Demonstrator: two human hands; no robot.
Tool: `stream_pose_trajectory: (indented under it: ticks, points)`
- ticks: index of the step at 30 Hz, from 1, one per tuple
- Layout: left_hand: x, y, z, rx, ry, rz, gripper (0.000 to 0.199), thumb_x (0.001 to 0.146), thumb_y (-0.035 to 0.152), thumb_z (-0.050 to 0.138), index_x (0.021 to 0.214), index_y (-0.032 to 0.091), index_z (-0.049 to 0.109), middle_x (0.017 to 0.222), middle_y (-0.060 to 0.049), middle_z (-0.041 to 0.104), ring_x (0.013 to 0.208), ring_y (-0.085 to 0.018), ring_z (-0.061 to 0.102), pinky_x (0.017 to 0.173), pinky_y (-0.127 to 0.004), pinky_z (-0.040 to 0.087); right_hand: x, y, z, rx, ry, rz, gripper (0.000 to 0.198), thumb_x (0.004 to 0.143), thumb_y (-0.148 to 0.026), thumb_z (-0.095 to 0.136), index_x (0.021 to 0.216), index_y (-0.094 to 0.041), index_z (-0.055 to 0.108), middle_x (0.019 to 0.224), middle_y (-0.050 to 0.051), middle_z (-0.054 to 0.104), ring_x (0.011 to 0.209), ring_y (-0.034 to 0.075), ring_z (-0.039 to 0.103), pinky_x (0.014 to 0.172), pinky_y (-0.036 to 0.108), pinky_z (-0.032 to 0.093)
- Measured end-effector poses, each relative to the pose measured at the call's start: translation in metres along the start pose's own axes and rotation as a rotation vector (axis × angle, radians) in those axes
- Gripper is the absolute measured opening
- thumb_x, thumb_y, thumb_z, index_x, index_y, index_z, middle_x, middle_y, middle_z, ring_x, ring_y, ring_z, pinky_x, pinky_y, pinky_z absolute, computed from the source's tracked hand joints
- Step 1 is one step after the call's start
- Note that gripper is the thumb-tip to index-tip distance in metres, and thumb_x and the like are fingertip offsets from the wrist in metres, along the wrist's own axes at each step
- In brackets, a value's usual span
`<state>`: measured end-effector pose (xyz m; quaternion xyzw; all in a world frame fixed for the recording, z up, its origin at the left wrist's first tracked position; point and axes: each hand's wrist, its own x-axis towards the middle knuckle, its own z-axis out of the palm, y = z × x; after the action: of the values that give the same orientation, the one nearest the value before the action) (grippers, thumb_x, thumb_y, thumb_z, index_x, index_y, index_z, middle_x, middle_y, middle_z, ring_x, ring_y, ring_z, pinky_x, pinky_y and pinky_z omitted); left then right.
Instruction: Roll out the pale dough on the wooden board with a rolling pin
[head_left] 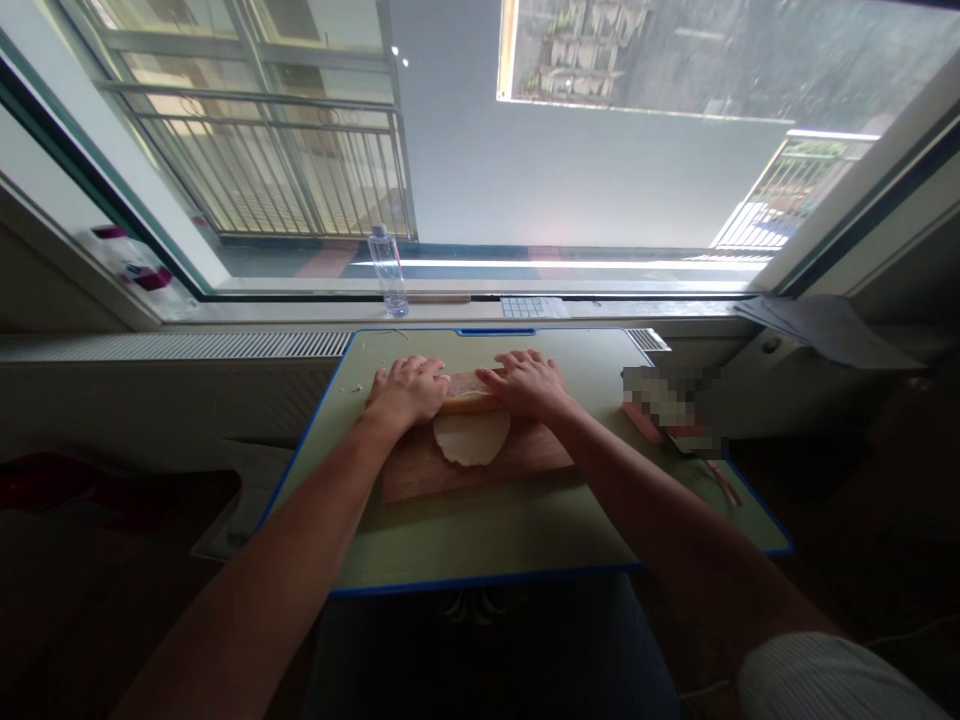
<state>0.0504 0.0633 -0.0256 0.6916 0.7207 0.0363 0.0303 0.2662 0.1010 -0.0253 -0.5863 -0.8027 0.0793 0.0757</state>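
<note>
A flattened piece of pale dough (472, 440) lies on a wooden board (420, 480). Across its far part runs a light wooden rolling pin (472, 403), seen only between my two hands. My left hand (409, 388) is closed over the pin's left end, with fingers curved forward. Over the right end my right hand (529, 382) is placed the same way, its fingers bent over the far side. Both palms hide the ends of the pin. Some dough shows beyond the pin.
The board rests on a green table (480, 545) with a blue edge. Small dough crumbs (358, 388) lie at left. A blurred-out item (671, 410) sits at the right edge. A clear bottle (387, 272) stands on the windowsill, near a white gridded card (532, 307).
</note>
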Motion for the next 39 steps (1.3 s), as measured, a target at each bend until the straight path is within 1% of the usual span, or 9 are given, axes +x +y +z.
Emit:
stream_pose_trajectory:
  ticks: [3, 11, 15, 22, 27, 33, 39]
  points:
    - [0.006, -0.002, 0.001, 0.001, 0.023, 0.008, 0.055, 0.108, 0.050, 0.035, 0.152, 0.034, 0.063, 0.163, -0.008, 0.060, 0.147, -0.033, 0.056, 0.124, -0.056, 0.042, 0.008, 0.001, 0.001, 0.024, -0.003, 0.014, 0.075, 0.107, -0.077, 0.033, 0.156, -0.027, 0.062, 0.167, 0.011, 0.055, 0.152, 0.037, 0.044, 0.123, 0.058, 0.035]
    - [0.025, -0.006, 0.004, -0.004, 0.072, 0.014, 0.054, 0.107, 0.048, 0.037, 0.145, 0.029, 0.069, 0.154, -0.011, 0.066, 0.141, -0.033, 0.060, 0.120, -0.052, 0.047, 0.026, 0.005, 0.003, 0.091, -0.029, 0.044, 0.078, 0.105, -0.080, 0.035, 0.155, -0.026, 0.062, 0.166, 0.013, 0.056, 0.155, 0.035, 0.043, 0.126, 0.057, 0.033]
    - [0.033, -0.008, 0.005, -0.007, 0.067, 0.006, 0.054, 0.106, 0.048, 0.037, 0.143, 0.026, 0.071, 0.151, -0.012, 0.068, 0.137, -0.034, 0.062, 0.118, -0.053, 0.049, 0.032, 0.006, 0.003, 0.076, -0.052, 0.052, 0.078, 0.106, -0.080, 0.035, 0.158, -0.028, 0.060, 0.168, 0.014, 0.054, 0.155, 0.036, 0.044, 0.125, 0.054, 0.034]
    - [0.044, -0.008, 0.005, -0.025, 0.038, -0.031, 0.052, 0.106, 0.048, 0.038, 0.139, 0.027, 0.073, 0.149, -0.013, 0.069, 0.135, -0.034, 0.064, 0.116, -0.050, 0.051, 0.042, 0.007, 0.004, 0.101, -0.063, 0.074, 0.082, 0.105, -0.081, 0.037, 0.158, -0.022, 0.060, 0.167, 0.017, 0.055, 0.154, 0.038, 0.046, 0.125, 0.056, 0.034]
    - [0.043, -0.007, 0.003, -0.028, 0.061, -0.043, 0.052, 0.106, 0.047, 0.040, 0.138, 0.025, 0.074, 0.145, -0.013, 0.071, 0.134, -0.033, 0.064, 0.115, -0.047, 0.052, 0.041, 0.006, 0.004, 0.106, -0.033, 0.077, 0.081, 0.105, -0.078, 0.040, 0.156, -0.020, 0.062, 0.164, 0.018, 0.057, 0.151, 0.038, 0.048, 0.124, 0.053, 0.033]
    - [0.036, -0.005, 0.001, -0.028, 0.087, -0.030, 0.052, 0.106, 0.045, 0.039, 0.135, 0.023, 0.075, 0.144, -0.015, 0.072, 0.133, -0.034, 0.065, 0.114, -0.049, 0.053, 0.033, 0.004, 0.003, 0.106, 0.012, 0.075, 0.077, 0.106, -0.076, 0.042, 0.152, -0.019, 0.065, 0.162, 0.018, 0.059, 0.150, 0.037, 0.050, 0.124, 0.053, 0.034]
    - [0.031, -0.005, 0.002, -0.019, 0.103, -0.016, 0.051, 0.106, 0.046, 0.039, 0.135, 0.025, 0.075, 0.145, -0.013, 0.072, 0.134, -0.033, 0.064, 0.115, -0.048, 0.052, 0.026, 0.004, 0.005, 0.090, 0.050, 0.055, 0.074, 0.106, -0.075, 0.041, 0.147, -0.021, 0.069, 0.158, 0.016, 0.063, 0.147, 0.036, 0.052, 0.122, 0.052, 0.037]
